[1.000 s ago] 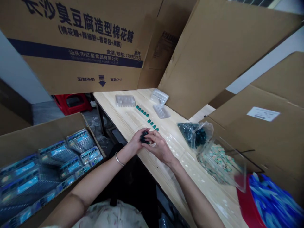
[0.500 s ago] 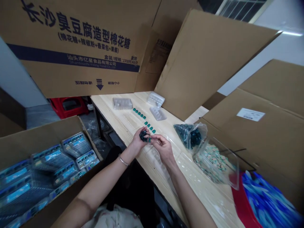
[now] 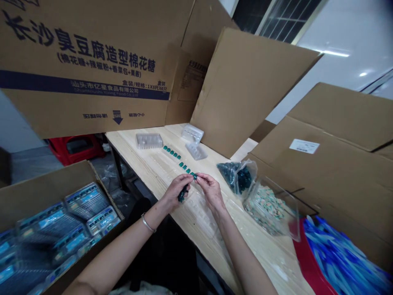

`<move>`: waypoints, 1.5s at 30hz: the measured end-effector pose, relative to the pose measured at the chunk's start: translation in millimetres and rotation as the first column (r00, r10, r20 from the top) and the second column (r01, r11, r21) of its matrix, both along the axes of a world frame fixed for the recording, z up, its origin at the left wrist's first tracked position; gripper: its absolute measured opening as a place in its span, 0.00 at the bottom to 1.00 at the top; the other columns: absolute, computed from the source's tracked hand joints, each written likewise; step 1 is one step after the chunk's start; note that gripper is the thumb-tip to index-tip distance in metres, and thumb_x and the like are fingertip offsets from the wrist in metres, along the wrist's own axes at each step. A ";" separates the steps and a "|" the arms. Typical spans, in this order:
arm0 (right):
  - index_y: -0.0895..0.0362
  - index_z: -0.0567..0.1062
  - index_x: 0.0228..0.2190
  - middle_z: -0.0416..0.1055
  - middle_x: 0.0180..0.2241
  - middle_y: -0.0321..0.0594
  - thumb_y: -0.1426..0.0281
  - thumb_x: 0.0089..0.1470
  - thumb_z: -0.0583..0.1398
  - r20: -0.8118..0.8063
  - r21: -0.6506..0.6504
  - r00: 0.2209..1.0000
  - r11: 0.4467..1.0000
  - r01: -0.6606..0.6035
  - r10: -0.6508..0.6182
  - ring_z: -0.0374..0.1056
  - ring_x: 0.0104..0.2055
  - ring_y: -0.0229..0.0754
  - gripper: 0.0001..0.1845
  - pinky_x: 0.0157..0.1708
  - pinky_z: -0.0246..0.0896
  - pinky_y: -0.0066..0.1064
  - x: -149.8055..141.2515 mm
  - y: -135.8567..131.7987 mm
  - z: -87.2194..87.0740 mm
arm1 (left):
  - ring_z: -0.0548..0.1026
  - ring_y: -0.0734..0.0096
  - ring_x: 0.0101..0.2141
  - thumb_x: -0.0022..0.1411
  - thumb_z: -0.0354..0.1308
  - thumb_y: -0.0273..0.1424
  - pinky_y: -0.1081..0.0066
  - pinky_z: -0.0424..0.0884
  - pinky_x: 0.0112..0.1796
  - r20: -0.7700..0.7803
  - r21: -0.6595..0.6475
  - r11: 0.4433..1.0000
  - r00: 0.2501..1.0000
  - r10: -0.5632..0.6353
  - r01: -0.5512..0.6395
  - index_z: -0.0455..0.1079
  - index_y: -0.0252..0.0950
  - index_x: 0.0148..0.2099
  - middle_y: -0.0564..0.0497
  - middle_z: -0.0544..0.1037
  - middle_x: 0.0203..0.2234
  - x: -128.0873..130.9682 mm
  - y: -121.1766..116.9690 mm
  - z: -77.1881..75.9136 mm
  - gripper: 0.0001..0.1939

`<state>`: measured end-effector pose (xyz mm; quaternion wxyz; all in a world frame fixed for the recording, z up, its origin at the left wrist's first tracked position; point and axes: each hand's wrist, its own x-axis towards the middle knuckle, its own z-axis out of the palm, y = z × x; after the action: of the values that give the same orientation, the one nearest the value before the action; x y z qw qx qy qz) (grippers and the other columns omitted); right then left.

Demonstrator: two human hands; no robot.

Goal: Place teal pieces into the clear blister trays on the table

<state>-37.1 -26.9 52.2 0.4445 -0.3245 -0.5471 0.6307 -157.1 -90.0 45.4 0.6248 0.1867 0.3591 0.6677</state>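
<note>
While two hands (image 3: pixel 176 191) (image 3: pixel 211 191) meet, one strip (image 3: pixel 183 194) (dark green) dangles.

Live count: 2 hands, L hand (image 3: pixel 175 190) and R hand (image 3: pixel 210 190), with 1 dark teal clump (image 3: pixel 183 194) in the L and 1 metal bangle (image 3: pixel 148 223) on that wrist. On the wood table (image 3: pixel 260 254): 3 clear plastic trays (image 3: pixel 149 141), 2 rows of small teal pcs (image 3: pixel 171 152), approx 5 each, and 2 plastic bags (image 3: pixel 236 176). Down left: 1 red stool (image 3: pixel 75 149), 1 open carton (image 3: pixel 46 192), 6+ blue-labelled packs (image 3: pixel 82 200), exact no. too blurred.
</note>
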 end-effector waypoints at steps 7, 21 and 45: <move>0.57 0.76 0.33 0.75 0.34 0.40 0.65 0.41 0.65 0.248 0.285 0.951 0.952 0.110 -0.184 0.70 0.35 0.41 0.14 0.42 0.64 0.36 9.3 30.5 -14.1 | 0.62 0.86 0.16 0.48 0.63 0.27 0.85 0.49 0.11 0.245 -0.050 0.995 0.967 -0.066 0.081 0.66 0.33 0.37 0.58 0.64 0.20 -7.0 1.9 -6.7 0.13; 0.58 0.77 0.29 0.74 0.31 0.44 0.76 0.52 0.55 0.648 0.694 0.720 0.581 -0.425 -0.248 0.70 0.34 0.41 0.10 0.37 0.63 0.30 5.6 77.4 -38.0 | 0.62 0.84 0.16 0.58 0.53 0.24 0.84 0.50 0.09 0.553 -0.094 0.971 0.822 -0.132 0.219 0.62 0.31 0.33 0.56 0.64 0.21 -39.2 -8.9 -29.2 0.02; 0.56 0.78 0.26 0.76 0.30 0.42 0.73 0.49 0.59 0.644 0.599 0.749 0.712 -0.367 -0.156 0.71 0.35 0.42 0.07 0.38 0.63 0.31 7.1 83.4 -38.2 | 0.64 0.84 0.17 0.57 0.54 0.24 0.85 0.51 0.10 0.539 -0.096 0.957 0.823 -0.181 0.274 0.64 0.31 0.38 0.55 0.65 0.21 -30.6 5.8 -34.9 0.05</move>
<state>-30.0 56.5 14.0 0.2726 -0.2981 -0.8801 0.2495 -187.7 -84.3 10.6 0.7877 -0.0147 0.2054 0.5806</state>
